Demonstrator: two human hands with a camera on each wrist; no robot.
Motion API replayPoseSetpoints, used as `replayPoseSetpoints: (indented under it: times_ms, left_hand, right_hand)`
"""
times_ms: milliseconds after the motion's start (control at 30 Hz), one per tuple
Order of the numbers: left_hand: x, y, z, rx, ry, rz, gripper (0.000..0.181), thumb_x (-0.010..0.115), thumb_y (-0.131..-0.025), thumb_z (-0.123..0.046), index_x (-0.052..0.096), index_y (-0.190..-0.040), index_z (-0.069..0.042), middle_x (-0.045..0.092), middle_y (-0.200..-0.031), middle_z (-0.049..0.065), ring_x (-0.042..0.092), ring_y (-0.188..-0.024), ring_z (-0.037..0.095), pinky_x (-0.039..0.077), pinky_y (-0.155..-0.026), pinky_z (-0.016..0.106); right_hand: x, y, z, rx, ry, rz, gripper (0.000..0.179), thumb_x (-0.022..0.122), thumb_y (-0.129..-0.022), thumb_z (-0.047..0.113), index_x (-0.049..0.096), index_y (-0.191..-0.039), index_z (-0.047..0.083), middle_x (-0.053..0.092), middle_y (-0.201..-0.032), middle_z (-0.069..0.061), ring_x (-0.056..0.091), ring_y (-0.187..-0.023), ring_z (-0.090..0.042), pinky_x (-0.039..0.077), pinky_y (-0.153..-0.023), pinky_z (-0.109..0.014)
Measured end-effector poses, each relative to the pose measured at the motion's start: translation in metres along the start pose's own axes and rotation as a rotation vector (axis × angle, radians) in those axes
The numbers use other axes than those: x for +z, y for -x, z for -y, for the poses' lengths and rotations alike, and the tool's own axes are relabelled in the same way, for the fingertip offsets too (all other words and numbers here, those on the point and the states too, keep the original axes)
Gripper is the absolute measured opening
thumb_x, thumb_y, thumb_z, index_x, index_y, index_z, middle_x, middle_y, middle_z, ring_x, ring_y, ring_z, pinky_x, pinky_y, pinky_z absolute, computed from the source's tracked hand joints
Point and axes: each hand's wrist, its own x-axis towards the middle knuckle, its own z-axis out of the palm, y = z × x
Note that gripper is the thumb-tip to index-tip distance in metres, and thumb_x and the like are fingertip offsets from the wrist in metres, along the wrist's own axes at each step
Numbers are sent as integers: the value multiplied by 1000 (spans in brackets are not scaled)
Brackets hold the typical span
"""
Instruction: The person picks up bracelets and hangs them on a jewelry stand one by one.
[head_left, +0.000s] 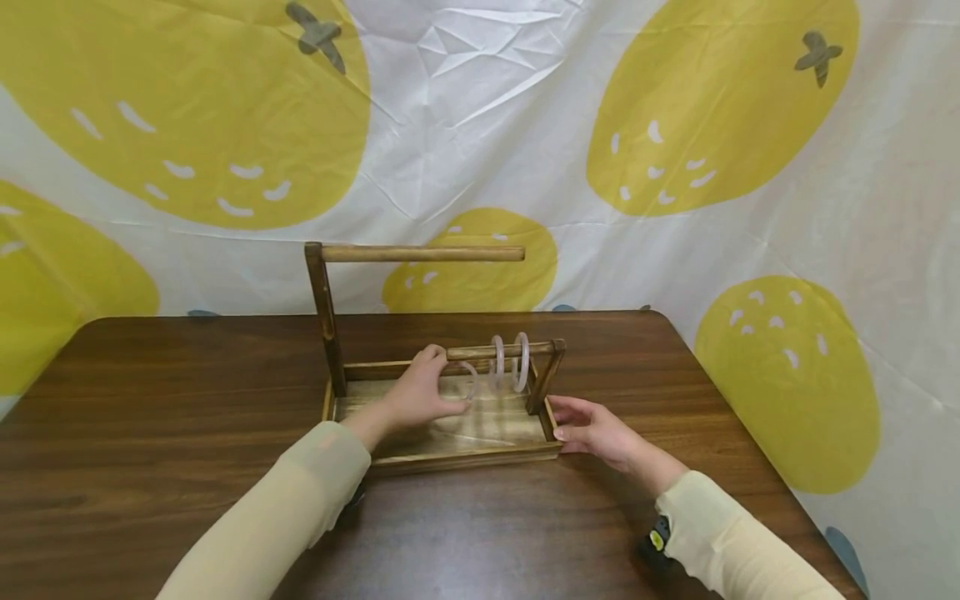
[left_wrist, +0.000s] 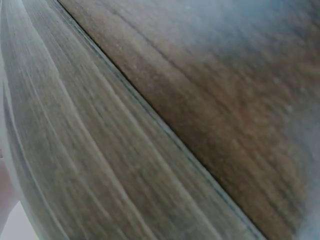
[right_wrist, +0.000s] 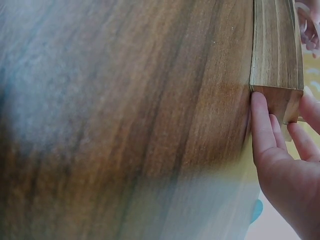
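A wooden jewelry stand (head_left: 465, 458) has a shallow tray base, a tall post with an upper bar (head_left: 427, 253), and a shorter post with a lower bar (head_left: 476, 352). Two translucent pale bangles (head_left: 521, 362) hang on the lower bar, near its post. At that bar's free end, my left hand (head_left: 416, 393) holds another pale bangle (head_left: 472, 382) between thumb and fingers. My right hand (head_left: 603, 433) grips the tray's right end, thumb at the rim; in the right wrist view its fingers (right_wrist: 262, 122) touch the outer end wall. The left wrist view shows mostly the tray's side (left_wrist: 100, 150).
The stand sits on a dark brown wooden table (head_left: 187, 400). Behind it hangs a white cloth (head_left: 480, 150) printed with large yellow fruit. The upper bar is above and behind the left hand. A dark band (head_left: 660, 533) is at the right wrist.
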Motion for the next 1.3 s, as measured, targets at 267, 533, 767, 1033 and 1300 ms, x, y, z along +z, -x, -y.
replayPoseSetpoints:
  times_ms: [267,533,767,1033,1300]
  left_hand:
    - [0,-2,5,29,-81,-54,56,75,-74,-33,56,-113,3,47,-123,17,42,-114,33,42,-97,46]
    - [-3,1,6,30,-19,-65,69,77,-74,-30,50,-126,6,47,-123,18,45,-113,32,42,-98,44]
    - [-6,3,10,32,47,-68,63,78,-74,-26,52,-123,2,49,-115,16,46,-96,25,43,-83,37]
    - [-10,2,14,39,88,-80,66,77,-75,-25,48,-132,-4,49,-116,17,46,-98,25,43,-84,37]
    - [-14,5,14,38,154,-94,63,76,-77,-18,47,-131,-2,47,-119,19,46,-100,30,43,-85,41]
  right_hand:
    - [2,0,1,-14,0,5,63,55,-91,1,21,-143,-12,39,-128,-35,58,-94,-13,54,-82,-33]
    - [2,-1,1,-11,-7,1,62,53,-91,-1,21,-143,-12,40,-126,-34,58,-93,-12,54,-81,-32]
    - [2,0,1,-10,-1,4,63,54,-91,0,20,-143,-11,40,-127,-34,59,-94,-12,54,-82,-33]
    - [2,0,0,0,2,-6,63,55,-91,1,22,-143,-10,41,-126,-31,58,-93,-12,54,-81,-32]
    - [2,0,1,-5,1,-1,63,55,-91,1,21,-143,-11,40,-127,-33,58,-94,-12,54,-82,-32]
